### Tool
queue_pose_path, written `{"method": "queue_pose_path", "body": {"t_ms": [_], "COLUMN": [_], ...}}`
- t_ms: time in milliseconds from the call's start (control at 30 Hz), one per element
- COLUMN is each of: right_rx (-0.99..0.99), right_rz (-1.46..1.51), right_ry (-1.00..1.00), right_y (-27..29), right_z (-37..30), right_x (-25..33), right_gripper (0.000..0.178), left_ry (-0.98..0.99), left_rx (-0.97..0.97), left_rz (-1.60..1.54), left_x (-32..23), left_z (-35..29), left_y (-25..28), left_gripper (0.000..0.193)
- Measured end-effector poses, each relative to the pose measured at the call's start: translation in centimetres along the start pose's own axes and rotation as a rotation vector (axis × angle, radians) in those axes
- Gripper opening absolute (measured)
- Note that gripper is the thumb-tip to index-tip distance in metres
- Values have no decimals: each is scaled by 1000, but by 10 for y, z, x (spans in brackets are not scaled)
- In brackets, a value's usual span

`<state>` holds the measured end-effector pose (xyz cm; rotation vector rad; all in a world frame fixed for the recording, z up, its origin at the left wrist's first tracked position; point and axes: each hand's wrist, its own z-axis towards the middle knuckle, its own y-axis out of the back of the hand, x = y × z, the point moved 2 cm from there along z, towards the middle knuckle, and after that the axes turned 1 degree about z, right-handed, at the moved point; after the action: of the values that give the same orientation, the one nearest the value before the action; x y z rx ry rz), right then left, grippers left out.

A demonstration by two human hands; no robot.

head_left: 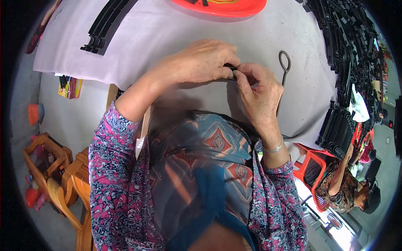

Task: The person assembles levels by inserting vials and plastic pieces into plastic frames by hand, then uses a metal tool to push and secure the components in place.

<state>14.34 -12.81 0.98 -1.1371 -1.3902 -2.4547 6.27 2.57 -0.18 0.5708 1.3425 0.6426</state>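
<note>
Both hands meet over the middle of the cloth-covered table, fingers closed round a small black plastic part (229, 66). My left hand (205, 60) comes in from the left and covers most of the part. My right hand (258, 85) pinches its right end between thumb and forefinger. The part's full shape is hidden by the fingers. To the right of my right hand lies a dark metal rod with a looped end (284, 62). Toward the far left rests a long, curved black plastic strip (106, 27), ribbed along its length.
A red plate (226, 10) with black pieces sits at the far edge. Black parts are heaped (349, 37) along the right, with a neat stack of black strips (335, 129) nearer. Another person (347, 186) sits by a red chair (310, 169). Wooden chairs (63, 180) stand left.
</note>
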Motion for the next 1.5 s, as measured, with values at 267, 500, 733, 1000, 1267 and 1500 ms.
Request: {"method": "queue_pose_path", "body": {"t_ms": [267, 500, 733, 1000, 1267, 1500], "right_rx": [19, 70, 168, 161, -5, -65], "right_rz": [13, 45, -102, -185, -130, -107], "right_ry": [-40, -71, 167, 218, 345, 397], "right_y": [7, 13, 18, 13, 2, 1], "right_z": [0, -3, -10, -12, -17, -24], "right_x": [1, 1, 0, -2, -22, -26], "right_gripper": [4, 11, 28, 32, 28, 29], "left_ry": [-1, 32, 60, 92, 83, 139], "left_rx": [-6, 14, 21, 49, 64, 265], "left_rz": [7, -11, -9, 100, -35, 87], "left_x": [7, 6, 4, -1, -6, -13], "left_z": [-1, -5, -14, -15, -10, 0], "left_y": [-4, 0, 9, 6, 5, 8], "left_gripper": [22, 23, 27, 27, 32, 39]}}
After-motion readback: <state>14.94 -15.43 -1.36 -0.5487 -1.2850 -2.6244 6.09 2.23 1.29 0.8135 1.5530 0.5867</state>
